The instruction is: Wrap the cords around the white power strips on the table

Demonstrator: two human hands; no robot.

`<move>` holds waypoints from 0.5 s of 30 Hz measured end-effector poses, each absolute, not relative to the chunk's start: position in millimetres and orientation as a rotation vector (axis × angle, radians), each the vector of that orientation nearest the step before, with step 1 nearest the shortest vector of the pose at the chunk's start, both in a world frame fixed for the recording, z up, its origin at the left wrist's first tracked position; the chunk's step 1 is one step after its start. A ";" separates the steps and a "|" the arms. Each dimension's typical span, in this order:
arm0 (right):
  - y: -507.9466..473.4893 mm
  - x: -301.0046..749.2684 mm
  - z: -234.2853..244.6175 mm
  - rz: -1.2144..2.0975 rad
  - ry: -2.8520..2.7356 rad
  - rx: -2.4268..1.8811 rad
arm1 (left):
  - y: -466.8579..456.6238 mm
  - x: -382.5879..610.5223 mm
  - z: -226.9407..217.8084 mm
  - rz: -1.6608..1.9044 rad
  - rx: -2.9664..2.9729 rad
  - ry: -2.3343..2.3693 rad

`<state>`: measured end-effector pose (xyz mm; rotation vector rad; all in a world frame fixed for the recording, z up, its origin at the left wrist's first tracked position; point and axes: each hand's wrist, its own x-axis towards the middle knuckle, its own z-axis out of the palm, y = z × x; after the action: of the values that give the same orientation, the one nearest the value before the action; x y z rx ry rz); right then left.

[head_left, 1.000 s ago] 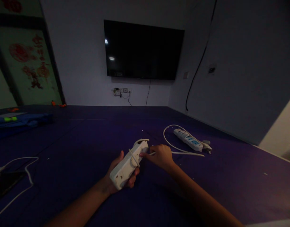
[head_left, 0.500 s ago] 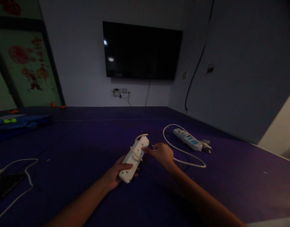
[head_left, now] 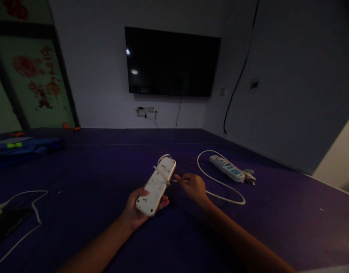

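A white power strip (head_left: 154,189) is gripped in my left hand (head_left: 136,208), tilted with its underside, dotted with screw holes, facing me. Its white cord (head_left: 162,175) loops round the far half of the strip. To the right of the strip, my right hand (head_left: 194,186) pinches this cord between thumb and fingers, close to the strip's edge. From there the cord runs in a wide loop over the purple floor. Beyond my right hand lies a second power strip (head_left: 232,172) with blue sockets, its own cord wound round one end and a plug beside it.
A dark flat device (head_left: 13,223) with a white cable (head_left: 35,212) lies at the left on the purple floor (head_left: 86,170). Blue cloth (head_left: 38,146) is farther back. A television (head_left: 174,62) hangs on the far wall, and a black cable (head_left: 238,79) dangles at the right.
My left hand has turned the held power strip, so its flat underside now faces me. The right hand has drawn slightly away from the strip with the cord.
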<state>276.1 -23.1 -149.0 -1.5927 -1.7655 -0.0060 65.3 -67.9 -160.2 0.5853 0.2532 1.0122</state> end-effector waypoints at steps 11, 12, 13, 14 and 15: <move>-11.3 275.2 -167.5 0.347 -1.971 -1.424 | -66.8 60.8 -157.6 0.905 0.585 0.285; -9.3 276.4 -169.7 0.406 -1.957 -1.371 | -66.9 61.3 -156.8 0.880 0.614 0.266; -7.1 277.7 -172.0 0.461 -1.922 -1.314 | -67.1 62.2 -155.6 0.849 0.646 0.245; -5.0 279.1 -174.2 0.520 -1.869 -1.258 | -67.3 63.3 -154.2 0.815 0.677 0.223; -2.9 280.5 -176.1 0.576 -1.804 -1.209 | -67.4 64.6 -152.6 0.781 0.705 0.201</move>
<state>280.5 -2.9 -176.1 -1.2091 -1.8036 0.5761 64.6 -67.4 -152.6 0.7054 0.2013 0.7810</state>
